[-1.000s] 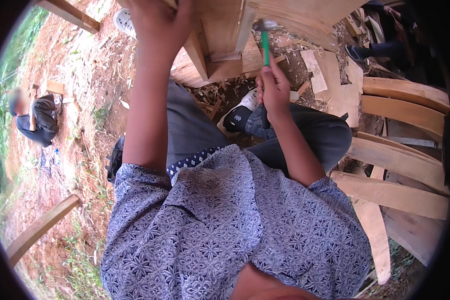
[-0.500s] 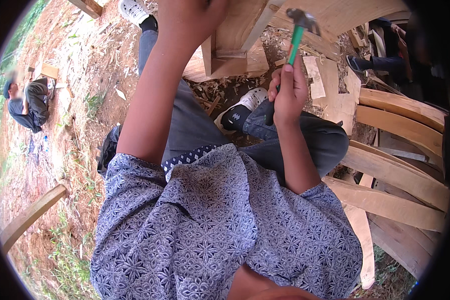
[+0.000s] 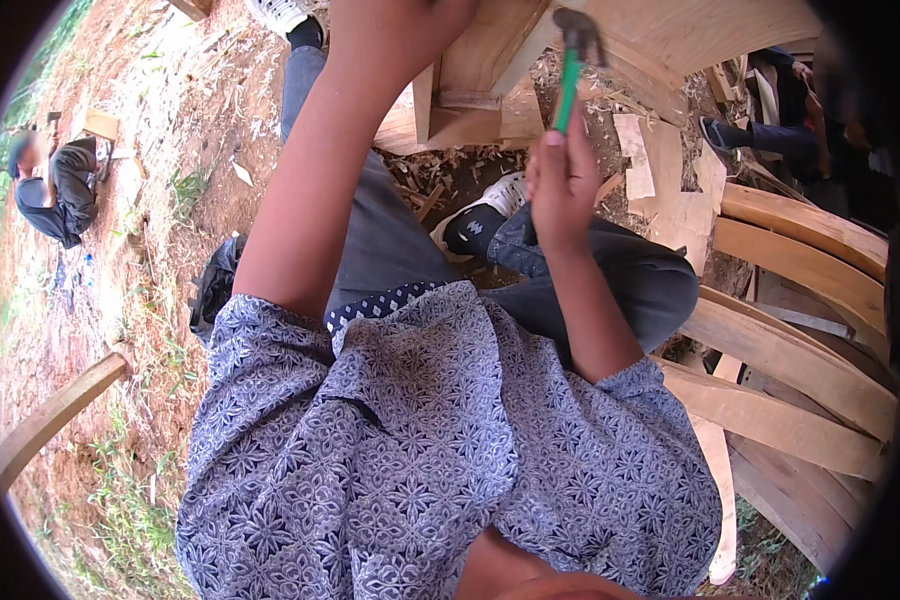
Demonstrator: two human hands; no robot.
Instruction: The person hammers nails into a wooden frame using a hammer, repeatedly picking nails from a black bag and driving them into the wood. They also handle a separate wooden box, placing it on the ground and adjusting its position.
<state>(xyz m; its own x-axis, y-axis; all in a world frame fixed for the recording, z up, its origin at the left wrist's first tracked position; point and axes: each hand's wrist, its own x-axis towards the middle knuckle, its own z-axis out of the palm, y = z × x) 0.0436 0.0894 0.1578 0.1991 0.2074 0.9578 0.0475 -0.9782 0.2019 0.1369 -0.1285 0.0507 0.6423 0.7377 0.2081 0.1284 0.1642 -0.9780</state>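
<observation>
The right hand [image 3: 563, 183] clasps a green-handled hammer [image 3: 570, 88], upper centre. The left hand [image 3: 402, 25] meets the top edge, grip unclear.

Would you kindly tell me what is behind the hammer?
Behind the hammer, pale wood shows near its head, and ground littered with shavings beside its green handle. Whatever the hammer and right hand cover cannot be seen.

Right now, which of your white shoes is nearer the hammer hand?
The right shoe, just left of the right hand gripping the hammer; the left shoe, farther left, is cut by the top edge.
</observation>
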